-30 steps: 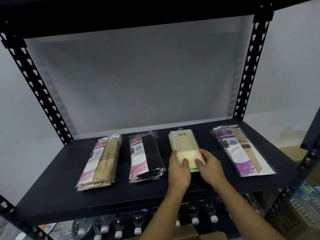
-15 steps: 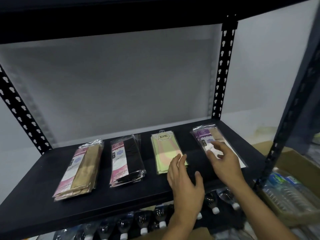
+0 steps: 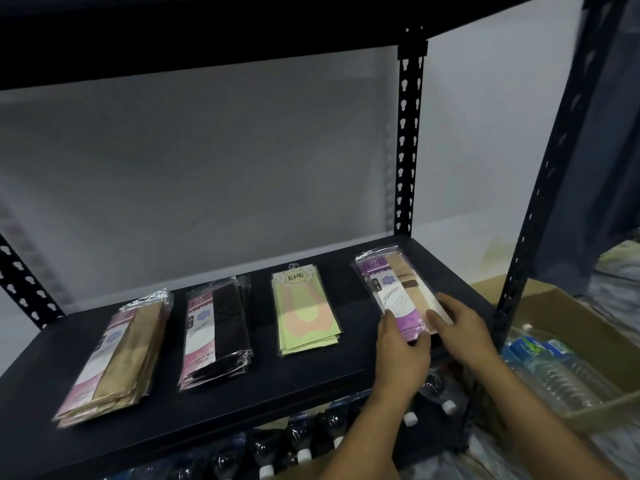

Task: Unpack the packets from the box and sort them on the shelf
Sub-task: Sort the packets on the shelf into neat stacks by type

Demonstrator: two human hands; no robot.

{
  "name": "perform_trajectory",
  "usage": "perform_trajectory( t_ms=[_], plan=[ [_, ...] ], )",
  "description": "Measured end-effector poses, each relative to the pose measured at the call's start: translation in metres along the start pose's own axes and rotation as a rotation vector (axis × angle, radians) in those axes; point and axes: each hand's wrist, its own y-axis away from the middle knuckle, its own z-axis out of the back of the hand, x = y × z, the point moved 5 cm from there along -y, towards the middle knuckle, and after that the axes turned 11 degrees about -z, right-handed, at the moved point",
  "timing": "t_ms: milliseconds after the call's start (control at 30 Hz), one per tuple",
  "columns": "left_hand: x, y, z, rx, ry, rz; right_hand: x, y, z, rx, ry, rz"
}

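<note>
Four stacks of packets lie in a row on the black shelf (image 3: 311, 382). From left: pink-and-beige packets (image 3: 114, 355), pink-and-black packets (image 3: 216, 334), green packets (image 3: 304, 315) and purple packets (image 3: 394, 289) at the right end. My left hand (image 3: 401, 355) holds the near left corner of the purple packets, thumb on top. On their near right edge rests my right hand (image 3: 460, 327), fingers laid over the stack. The near end of the purple stack is hidden under both hands.
A slotted black upright (image 3: 408, 133) stands behind the purple stack, another (image 3: 540, 216) at the front right corner. A cardboard box (image 3: 595, 344) with water bottles (image 3: 554, 368) sits right of the shelf. More capped bottles (image 3: 301, 448) lie on the level below.
Both hands left the green packets and moved right onto the purple packets. The view has swung right, so the box of bottles shows more.
</note>
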Motion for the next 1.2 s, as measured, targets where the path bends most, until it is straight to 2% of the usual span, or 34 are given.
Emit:
perform_trajectory(
  t_ms=[500, 767, 833, 933, 1000, 1067, 1200],
  plan=[
    [0.018, -0.016, 0.034, -0.15, 0.049, 0.07, 0.03, 0.005, -0.04, 0.093, 0.08, 0.12],
    [0.021, -0.016, 0.041, -0.135, 0.051, 0.046, 0.035, 0.004, -0.049, 0.106, 0.088, 0.122],
    [0.018, -0.012, 0.043, -0.132, 0.032, 0.036, 0.036, 0.007, -0.046, 0.078, 0.053, 0.12],
    [0.009, 0.004, 0.064, -0.173, 0.028, -0.038, 0.048, 0.021, -0.045, -0.058, 0.014, 0.194],
    [0.009, 0.015, 0.087, -0.273, -0.041, -0.116, 0.06, 0.035, -0.057, -0.064, -0.017, 0.262],
    [0.014, 0.025, 0.111, -0.388, -0.181, -0.168, 0.07, 0.05, -0.079, 0.01, -0.067, 0.295],
    [0.036, 0.035, 0.137, -0.48, -0.36, -0.11, 0.082, 0.071, -0.124, 0.127, -0.049, 0.35]
  ],
)
